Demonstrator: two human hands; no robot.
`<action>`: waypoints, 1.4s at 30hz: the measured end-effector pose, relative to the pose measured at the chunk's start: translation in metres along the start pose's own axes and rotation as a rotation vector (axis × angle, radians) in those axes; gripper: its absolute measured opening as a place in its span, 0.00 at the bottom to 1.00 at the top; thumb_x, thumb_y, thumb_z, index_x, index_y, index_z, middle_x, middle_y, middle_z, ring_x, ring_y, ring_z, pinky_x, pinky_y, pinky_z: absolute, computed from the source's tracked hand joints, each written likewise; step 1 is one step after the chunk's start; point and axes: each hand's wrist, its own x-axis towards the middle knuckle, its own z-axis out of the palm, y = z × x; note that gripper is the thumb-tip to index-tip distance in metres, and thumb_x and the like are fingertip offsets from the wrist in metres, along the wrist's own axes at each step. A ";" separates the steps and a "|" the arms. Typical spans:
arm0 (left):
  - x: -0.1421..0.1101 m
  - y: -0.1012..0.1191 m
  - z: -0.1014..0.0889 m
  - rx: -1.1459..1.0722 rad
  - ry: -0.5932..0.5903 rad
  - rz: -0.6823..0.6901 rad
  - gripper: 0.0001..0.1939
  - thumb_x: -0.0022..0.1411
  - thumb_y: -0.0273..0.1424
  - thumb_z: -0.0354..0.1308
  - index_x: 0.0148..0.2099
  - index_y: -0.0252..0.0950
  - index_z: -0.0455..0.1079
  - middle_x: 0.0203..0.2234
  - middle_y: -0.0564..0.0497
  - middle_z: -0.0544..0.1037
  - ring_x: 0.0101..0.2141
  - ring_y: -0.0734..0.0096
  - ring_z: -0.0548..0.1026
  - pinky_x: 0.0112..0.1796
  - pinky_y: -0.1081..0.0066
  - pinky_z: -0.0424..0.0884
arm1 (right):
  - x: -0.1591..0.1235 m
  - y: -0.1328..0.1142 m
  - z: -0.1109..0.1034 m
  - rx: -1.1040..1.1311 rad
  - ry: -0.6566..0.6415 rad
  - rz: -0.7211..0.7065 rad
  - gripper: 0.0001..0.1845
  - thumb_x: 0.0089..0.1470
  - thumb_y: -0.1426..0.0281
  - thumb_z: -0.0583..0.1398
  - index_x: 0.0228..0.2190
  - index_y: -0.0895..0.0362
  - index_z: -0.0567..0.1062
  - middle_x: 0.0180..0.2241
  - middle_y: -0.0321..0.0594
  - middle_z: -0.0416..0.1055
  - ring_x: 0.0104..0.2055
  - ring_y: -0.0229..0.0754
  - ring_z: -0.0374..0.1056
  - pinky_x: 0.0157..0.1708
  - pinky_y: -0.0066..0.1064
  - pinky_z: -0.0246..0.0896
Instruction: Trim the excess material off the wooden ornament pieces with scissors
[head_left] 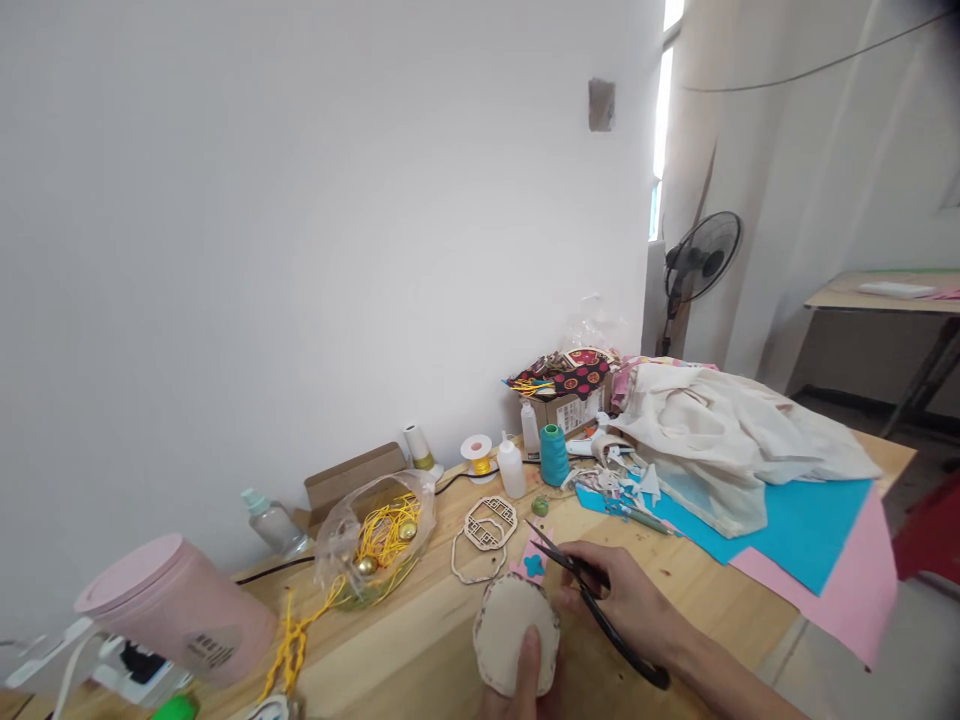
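At the front of the table my left hand grips a cream scallop-edged fabric piece, its thumb lying across the pale face. My right hand is closed around black-handled scissors, whose blades point up and left, slightly parted, just beyond the fabric piece. Under the blade tips lies a pink scrap with a blue flower-shaped cutout. A wooden lattice frame rests to the left of it, overlapping a thin wavy-edged outline ring.
A white squeeze bottle and teal thread cone stand behind. Leftward are a plastic bag of yellow cords and a pink bin. Cream cloth covers blue sheets at right, near fabric scraps.
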 end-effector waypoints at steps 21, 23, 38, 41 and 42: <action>0.001 0.009 0.056 -0.244 -0.176 -0.240 0.14 0.30 0.34 0.69 0.17 0.30 0.72 0.12 0.53 0.71 0.15 0.82 0.64 0.18 0.80 0.60 | 0.027 0.007 0.020 0.648 0.205 0.061 0.13 0.30 0.74 0.65 0.26 0.58 0.73 0.20 0.31 0.63 0.23 0.34 0.59 0.22 0.23 0.56; 0.006 0.009 0.056 -0.149 -0.210 -0.203 0.15 0.31 0.37 0.69 0.17 0.31 0.72 0.13 0.53 0.70 0.15 0.81 0.63 0.19 0.78 0.60 | 0.027 0.012 0.021 0.626 0.239 0.061 0.14 0.30 0.73 0.65 0.26 0.58 0.73 0.20 0.32 0.64 0.23 0.35 0.60 0.22 0.24 0.57; 0.026 0.026 0.066 0.687 -0.314 0.219 0.09 0.37 0.27 0.62 0.10 0.37 0.69 0.10 0.55 0.65 0.18 0.71 0.60 0.23 0.72 0.51 | 0.048 0.019 -0.013 0.650 0.329 0.097 0.22 0.23 0.65 0.68 0.27 0.58 0.74 0.21 0.34 0.68 0.25 0.39 0.64 0.24 0.27 0.60; 0.027 0.022 0.069 0.834 -0.220 0.342 0.11 0.37 0.31 0.63 0.09 0.39 0.67 0.11 0.53 0.66 0.19 0.69 0.60 0.25 0.70 0.53 | 0.046 0.020 -0.015 0.671 0.344 0.116 0.22 0.24 0.64 0.68 0.27 0.58 0.74 0.21 0.34 0.68 0.25 0.39 0.64 0.24 0.27 0.60; 0.027 0.020 0.069 0.872 -0.185 0.402 0.12 0.37 0.32 0.64 0.09 0.39 0.67 0.11 0.52 0.66 0.20 0.69 0.60 0.26 0.70 0.54 | 0.044 0.020 -0.015 0.678 0.348 0.123 0.22 0.24 0.64 0.68 0.27 0.58 0.74 0.21 0.34 0.68 0.25 0.39 0.64 0.24 0.27 0.60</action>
